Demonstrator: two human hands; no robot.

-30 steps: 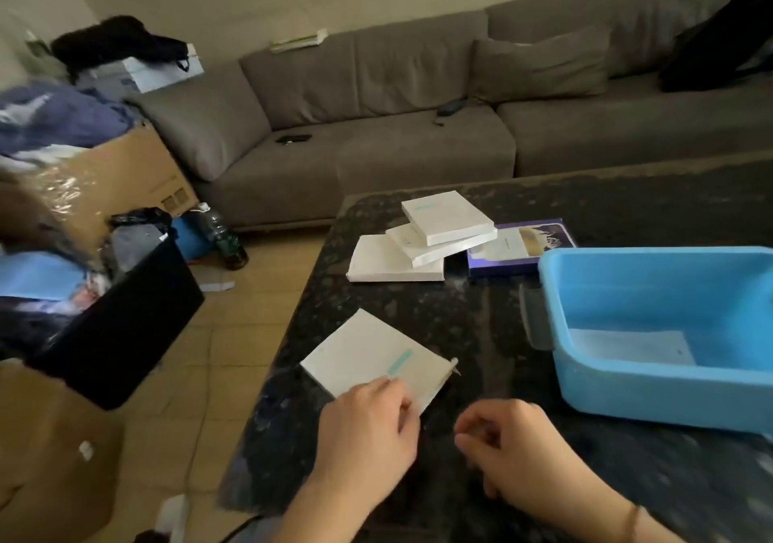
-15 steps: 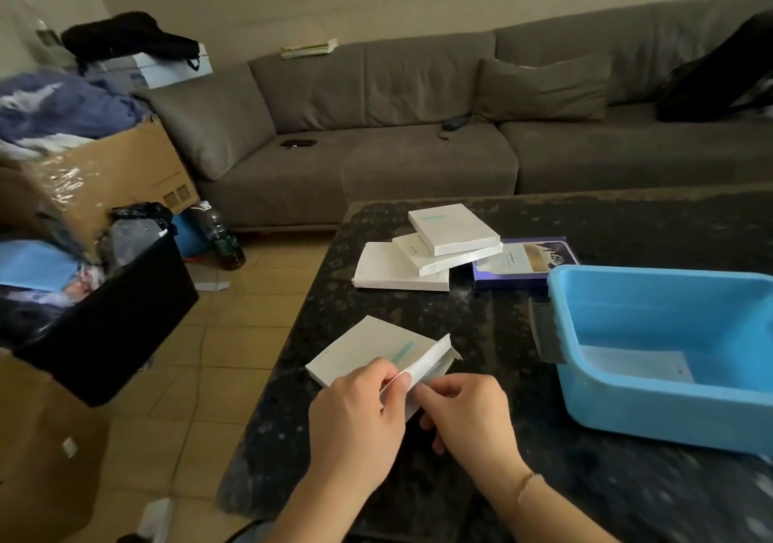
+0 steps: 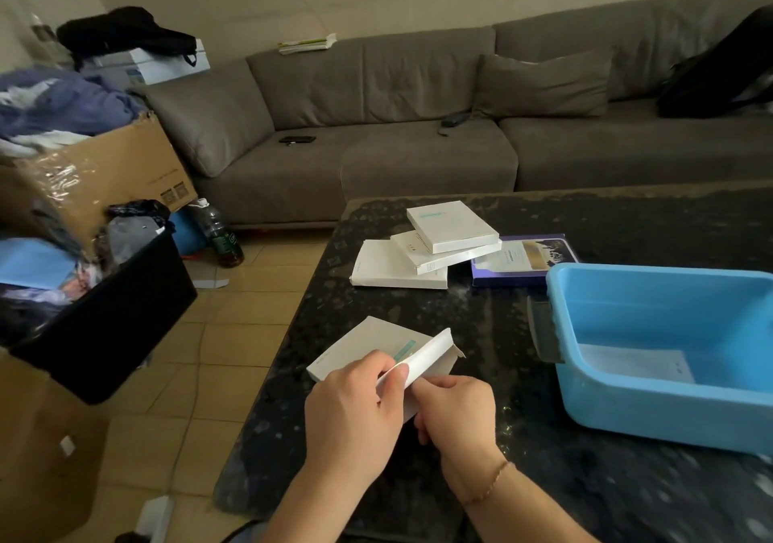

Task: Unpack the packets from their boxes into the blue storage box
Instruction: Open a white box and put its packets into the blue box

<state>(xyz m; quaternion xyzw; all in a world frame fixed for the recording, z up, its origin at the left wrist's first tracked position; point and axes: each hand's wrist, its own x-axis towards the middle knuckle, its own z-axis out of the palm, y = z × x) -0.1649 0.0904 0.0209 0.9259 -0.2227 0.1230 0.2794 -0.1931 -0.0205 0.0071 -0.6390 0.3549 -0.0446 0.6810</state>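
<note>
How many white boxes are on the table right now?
4. One white box is held by both hands, flap open. Three sit stacked farther back: top box, middle box, bottom box. The purple box isn't counted; more could hide underneath.

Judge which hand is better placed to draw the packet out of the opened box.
Probably the right hand: it sits at the white box's open end under the raised flap, nearer the blue storage box. The left hand pinches the flap and steadies the box.
</note>
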